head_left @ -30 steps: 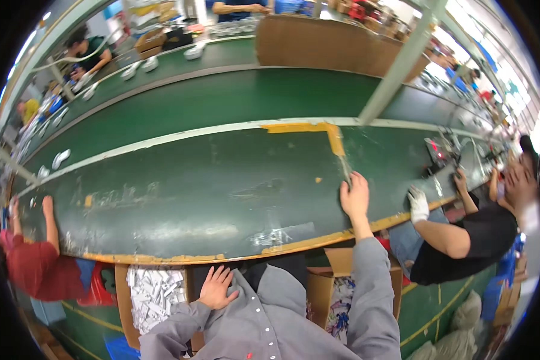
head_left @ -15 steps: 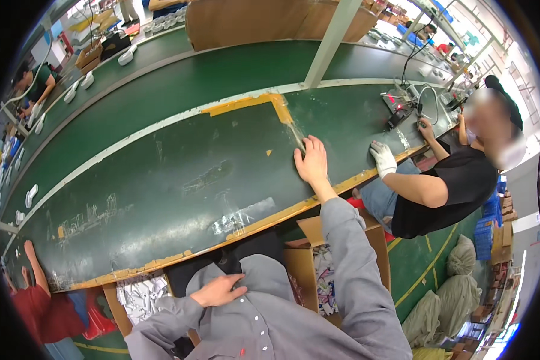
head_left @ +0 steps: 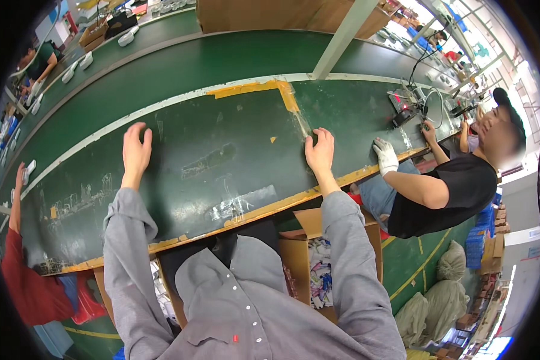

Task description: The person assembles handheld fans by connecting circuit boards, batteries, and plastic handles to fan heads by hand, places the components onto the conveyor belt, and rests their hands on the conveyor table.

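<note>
My left hand [head_left: 137, 150] reaches over the green work table [head_left: 210, 192], thumb held apart from its slightly bent fingers. Nothing shows in it. My right hand [head_left: 321, 151] is at the table's surface, just beside the end of the yellow tape [head_left: 288, 99]. Its thumb is spread from the fingers, and it holds nothing that I can see. Scuffed patches and a small yellow scrap [head_left: 273, 140] mark the tabletop between the two hands.
A conveyor belt [head_left: 264, 54] carrying white handled devices [head_left: 128, 36] runs behind the table. A white post [head_left: 344, 39] rises at its edge. At right a gloved co-worker [head_left: 441, 192] handles a metal fixture [head_left: 405, 105]; at left a red-sleeved person [head_left: 30, 282] reaches in. Cartons [head_left: 297, 270] stand below.
My left hand has gone from my lap up and forward over the table. My right hand has shifted slightly. The red-sleeved person's arm at left has reached farther along the table.
</note>
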The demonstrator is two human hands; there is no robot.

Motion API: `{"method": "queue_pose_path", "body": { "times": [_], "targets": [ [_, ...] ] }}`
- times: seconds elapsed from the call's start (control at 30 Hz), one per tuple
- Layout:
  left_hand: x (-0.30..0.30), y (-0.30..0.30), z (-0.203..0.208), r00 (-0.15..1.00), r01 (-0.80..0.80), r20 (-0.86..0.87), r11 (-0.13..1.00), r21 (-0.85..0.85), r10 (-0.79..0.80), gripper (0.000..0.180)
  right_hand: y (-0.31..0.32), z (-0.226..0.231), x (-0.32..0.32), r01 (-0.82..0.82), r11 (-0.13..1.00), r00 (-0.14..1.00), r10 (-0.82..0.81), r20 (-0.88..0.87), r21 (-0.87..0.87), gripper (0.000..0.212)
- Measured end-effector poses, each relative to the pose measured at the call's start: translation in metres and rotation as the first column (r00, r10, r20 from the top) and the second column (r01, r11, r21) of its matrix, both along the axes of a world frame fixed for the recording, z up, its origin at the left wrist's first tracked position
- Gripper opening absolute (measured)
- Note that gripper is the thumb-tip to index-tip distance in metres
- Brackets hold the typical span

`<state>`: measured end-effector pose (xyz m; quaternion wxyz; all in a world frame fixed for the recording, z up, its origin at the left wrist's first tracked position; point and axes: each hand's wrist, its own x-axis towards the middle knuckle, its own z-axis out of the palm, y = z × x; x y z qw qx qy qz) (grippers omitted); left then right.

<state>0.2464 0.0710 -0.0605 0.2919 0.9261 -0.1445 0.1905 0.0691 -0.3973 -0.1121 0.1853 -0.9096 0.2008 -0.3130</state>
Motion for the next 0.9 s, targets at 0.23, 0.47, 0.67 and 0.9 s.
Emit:
{"method": "queue_pose_path", "body": {
  "times": [0.23,0.47,0.67,0.9],
  "targets": [
    [-0.002,-0.010,-0.042,0.982,-0.170,-0.027,0.938,0.302,0.186,0.054,-0.006,0.000,-0.001,0.003,0.999,1.000,-0.003,0.027,0.033,0.030],
    [0.000,-0.003,-0.044,0.985,-0.163,-0.014,0.948,0.273,0.173,0.053,-0.007,0.002,0.003,-0.001,0.996,0.999,-0.002,0.033,0.091,0.029],
    [0.000,-0.002,-0.047,0.986,-0.161,-0.010,0.950,0.266,0.169,0.054,-0.002,0.001,-0.001,0.021,0.998,1.000,-0.021,-0.005,0.058,0.029],
    [-0.001,0.001,-0.049,0.985,-0.170,0.015,0.945,0.279,0.172,0.053,0.005,0.004,0.002,0.054,0.998,0.998,-0.055,-0.036,-0.038,0.031]
  ]
}}
